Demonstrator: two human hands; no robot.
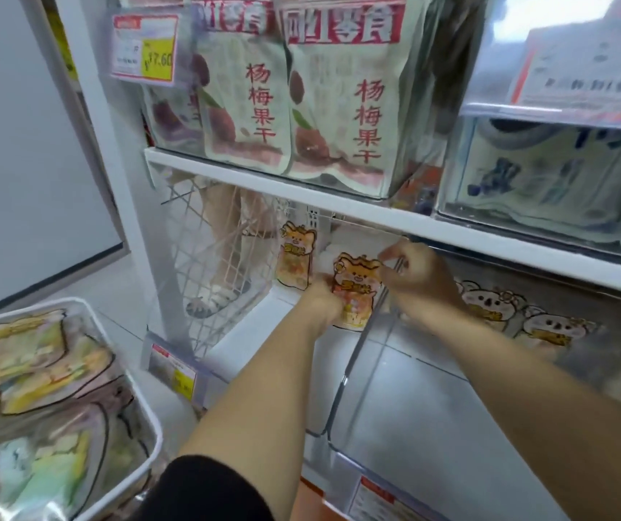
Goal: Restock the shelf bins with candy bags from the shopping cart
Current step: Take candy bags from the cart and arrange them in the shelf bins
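So the white shelf [301, 203] takes up most of the view, running from about 10 o'clock across to 3 o'clock. The shopping cart [153, 423] sits down at 8 o'clock, a white-rimmed basket piled with pastel animal-shaped bags, kinda blurry so I can't read the prints. Up at 12 o'clock the upper bin holds cream bags [248, 107] with red characters and dark red fruit on the front, standing upright side by side. Under the shelf board, the clear bin [354, 364] is where the action is, roughly dead centre. Off at 3 o'clock, the next compartment holds grey koala-shaped bags [489, 306] in a row. The right hand [419, 276] is pinching the top right corner of the candy bag [355, 291], and the left hand [320, 302] is curled round its lower left edge, so both are grasping it. The bag is orange, cut in the shape of a little bear with a flower by its ear, a yellow label across the belly and a black outline, held upright near the back of the bin. A second identical bag [295, 257] stands just beside it at 10 o'clock, against the back wall. A pink and yellow price tag [145, 50] hangs at 11 o'clock.
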